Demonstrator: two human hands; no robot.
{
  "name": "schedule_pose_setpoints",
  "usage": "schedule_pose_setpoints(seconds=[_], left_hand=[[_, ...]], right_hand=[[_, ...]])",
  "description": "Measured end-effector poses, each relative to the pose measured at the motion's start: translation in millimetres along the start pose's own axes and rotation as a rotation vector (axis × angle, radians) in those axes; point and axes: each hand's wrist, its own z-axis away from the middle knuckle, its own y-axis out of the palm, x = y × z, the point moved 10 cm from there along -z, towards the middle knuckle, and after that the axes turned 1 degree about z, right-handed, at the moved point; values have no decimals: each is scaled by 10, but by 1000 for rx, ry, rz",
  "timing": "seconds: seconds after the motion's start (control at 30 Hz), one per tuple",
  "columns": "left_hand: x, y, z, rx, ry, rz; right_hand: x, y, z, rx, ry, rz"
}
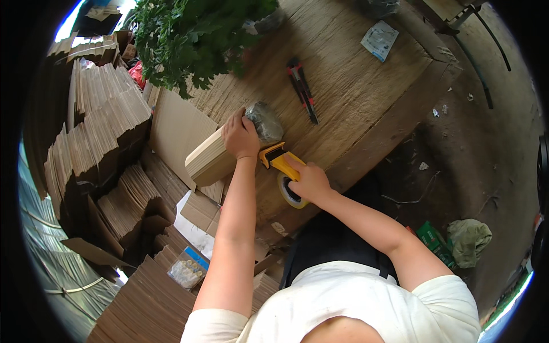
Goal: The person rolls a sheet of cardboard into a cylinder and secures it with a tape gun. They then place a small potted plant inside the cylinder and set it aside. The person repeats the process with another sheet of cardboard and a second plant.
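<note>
Yellow in right hand [311,182]: gripping a tape dispenser [283,164], just right of the pale block [213,158] over the desk [357,94] (slanting up-right lengthwise, btw), clasping that block with left hand [240,136].

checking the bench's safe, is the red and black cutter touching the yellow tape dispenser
Apart: the head view shows bare wooden tabletop between the cutter and the tape dispenser.

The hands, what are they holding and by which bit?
The right hand holds the yellow tape dispenser beside its tape roll. The left hand lies on the pale block, next to clear plastic; whether it grips or only presses can't be told.
</note>
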Motion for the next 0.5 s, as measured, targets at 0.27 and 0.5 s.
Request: schedule_pose_setpoints(seconds=[0.27, 0.5], left_hand=[[-81, -8, 36, -14, -83, -41], [-43, -49, 103, -8, -236, -182]], right_hand=[[-1, -80, -272, 215, -62, 29], [35, -573, -231, 331, -108, 170]])
